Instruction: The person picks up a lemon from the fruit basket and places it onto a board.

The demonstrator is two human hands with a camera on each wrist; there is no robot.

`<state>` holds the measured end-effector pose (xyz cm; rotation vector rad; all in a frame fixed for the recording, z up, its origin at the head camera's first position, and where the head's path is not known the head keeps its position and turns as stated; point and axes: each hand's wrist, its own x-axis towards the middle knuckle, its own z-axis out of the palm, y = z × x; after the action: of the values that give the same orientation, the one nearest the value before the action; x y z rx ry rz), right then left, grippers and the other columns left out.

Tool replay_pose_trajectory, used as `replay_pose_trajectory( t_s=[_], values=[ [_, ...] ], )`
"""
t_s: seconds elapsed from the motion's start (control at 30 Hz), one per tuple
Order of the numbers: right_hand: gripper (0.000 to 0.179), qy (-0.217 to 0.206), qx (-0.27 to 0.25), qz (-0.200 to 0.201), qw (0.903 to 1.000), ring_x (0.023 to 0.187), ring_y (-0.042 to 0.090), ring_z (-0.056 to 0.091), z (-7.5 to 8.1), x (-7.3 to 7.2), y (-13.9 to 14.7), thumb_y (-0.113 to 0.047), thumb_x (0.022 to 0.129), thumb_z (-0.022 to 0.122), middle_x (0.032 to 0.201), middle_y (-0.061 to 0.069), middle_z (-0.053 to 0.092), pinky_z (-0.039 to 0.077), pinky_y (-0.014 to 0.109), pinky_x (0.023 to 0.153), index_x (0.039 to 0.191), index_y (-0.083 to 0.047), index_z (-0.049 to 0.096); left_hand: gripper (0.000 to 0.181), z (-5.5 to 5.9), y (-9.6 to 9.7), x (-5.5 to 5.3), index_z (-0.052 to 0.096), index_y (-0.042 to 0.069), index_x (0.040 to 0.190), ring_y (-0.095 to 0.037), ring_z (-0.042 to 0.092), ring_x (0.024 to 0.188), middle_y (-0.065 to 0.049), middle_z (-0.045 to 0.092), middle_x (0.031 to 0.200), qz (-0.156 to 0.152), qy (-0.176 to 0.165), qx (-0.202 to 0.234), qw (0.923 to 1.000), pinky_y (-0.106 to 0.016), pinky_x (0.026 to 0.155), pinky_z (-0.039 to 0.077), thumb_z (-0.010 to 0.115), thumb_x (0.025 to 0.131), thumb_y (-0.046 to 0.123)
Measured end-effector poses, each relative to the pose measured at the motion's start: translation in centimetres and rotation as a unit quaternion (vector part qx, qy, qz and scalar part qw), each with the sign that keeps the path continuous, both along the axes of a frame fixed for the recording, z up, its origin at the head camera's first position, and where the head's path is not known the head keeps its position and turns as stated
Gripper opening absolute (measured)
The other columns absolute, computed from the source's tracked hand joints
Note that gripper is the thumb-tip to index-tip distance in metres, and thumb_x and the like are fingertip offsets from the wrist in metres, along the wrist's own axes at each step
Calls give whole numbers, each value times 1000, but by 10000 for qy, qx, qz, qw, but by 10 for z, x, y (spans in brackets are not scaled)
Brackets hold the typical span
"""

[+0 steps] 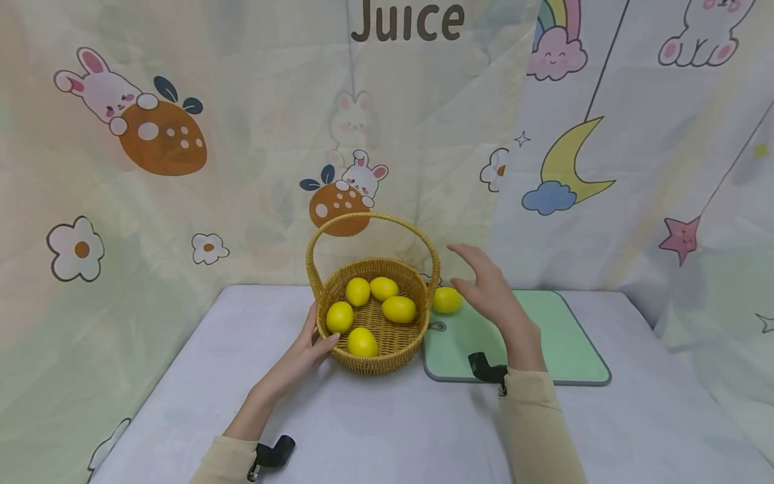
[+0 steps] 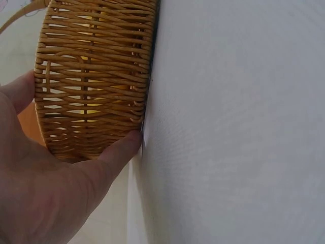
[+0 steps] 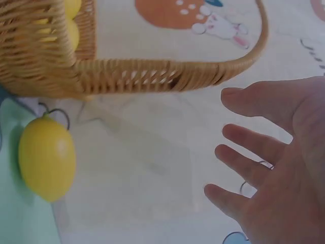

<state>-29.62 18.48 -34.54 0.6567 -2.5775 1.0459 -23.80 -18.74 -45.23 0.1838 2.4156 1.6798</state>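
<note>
A round wicker basket [image 1: 377, 366] with a tall arched handle stands on the table, several yellow lemons [image 1: 399, 310] lying inside it. At its left side my left hand [image 1: 308, 349] holds the wall; in the left wrist view one digit reaches the rim and another lies low near the base. My right hand [image 1: 492, 289] is raised to the right of the handle, fingers apart, holding nothing. Below and left of it, one more lemon [image 3: 46, 158] rests on a green mat [image 1: 562, 343], close beside the basket.
The mat has a grey border and lies on the right part of a white-covered table [image 1: 387, 430]. Behind the table hangs a curtain [image 1: 254, 168] printed with rabbits, flowers and a moon. The basket's handle [image 1: 375, 216] rises between my two hands.
</note>
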Motion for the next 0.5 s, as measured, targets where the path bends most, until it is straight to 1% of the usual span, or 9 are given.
replay_pose_trajectory(
  t_s=[0.1,0.27,0.37,0.5],
  values=[
    [62,350,-83,38,9993,143,30,39,7,8,-4,-7,93,65,154,6,43,38,57,114,149,-22,44,94,0,0,0,-20,41,154,-25,-15,155,6,-19,166,3,7,-14,10000,-59,123,4,55,98,50],
    [62,762,-275,132,9966,141,27,42,17,19,-12,-5,90,68,150,4,48,41,56,112,146,-23,49,93,1,1,1,-20,40,154,-24,-15,155,6,-19,166,-12,49,4,10000,-59,123,4,54,99,49],
    [61,1052,-396,277,9933,139,26,44,22,26,-18,-4,88,70,148,3,51,43,55,110,143,-23,53,92,1,1,1,-20,41,154,-24,-14,155,7,-20,166,-42,88,60,9999,-58,124,7,54,99,49],
    [58,1458,-525,599,9861,135,25,48,28,34,-26,-1,87,71,143,3,55,47,52,106,140,-20,57,92,1,1,1,-20,41,154,-25,-14,155,7,-20,166,-70,106,96,9999,-56,124,11,54,99,48]
  ],
)
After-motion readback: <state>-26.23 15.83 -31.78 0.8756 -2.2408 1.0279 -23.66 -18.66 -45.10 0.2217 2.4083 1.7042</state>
